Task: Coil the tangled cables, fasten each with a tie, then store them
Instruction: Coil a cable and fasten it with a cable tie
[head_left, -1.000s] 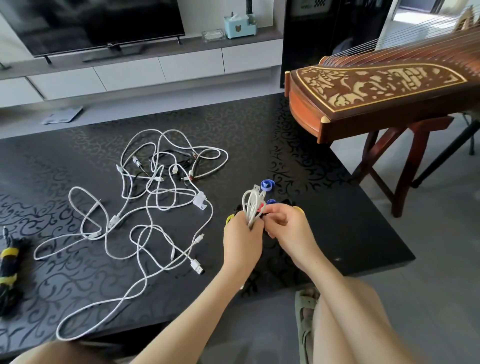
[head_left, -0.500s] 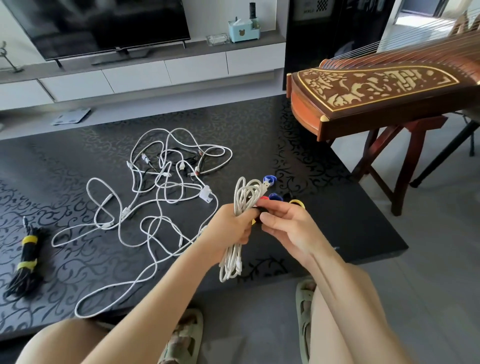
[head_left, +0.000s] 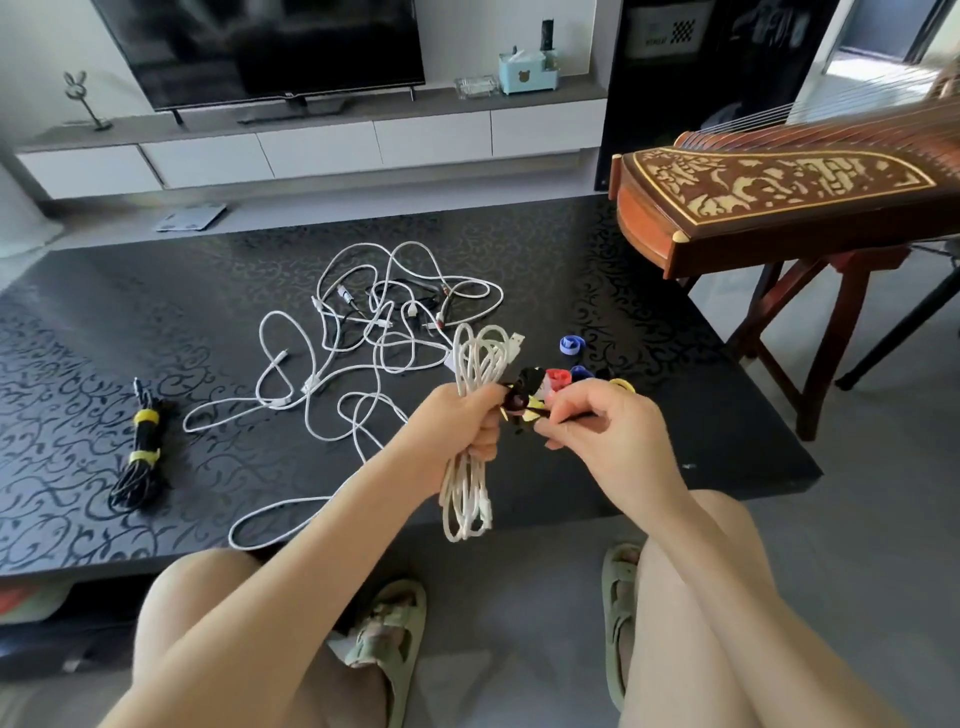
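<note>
A coiled cable (head_left: 478, 358) is gripped in the left hand (head_left: 462, 423) and a tie (head_left: 521, 401) pinched by the right hand (head_left: 608, 434) above the surface (head_left: 691, 415).

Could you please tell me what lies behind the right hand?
A red tie, dark blue tie and yellow tie, all partly covered by the right hand; a lighter blue tie lies farther back, uncovered.

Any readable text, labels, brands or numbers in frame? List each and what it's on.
Nothing reads clearly.
White label with checkered patch on the tall black cabinet: print too blurred.
Small mark on the black flat-screen television: too small.
Light-blue box: bear face picture, no words.
Cream inlay on the brown wooden zither: ornament, no legible text.
</note>
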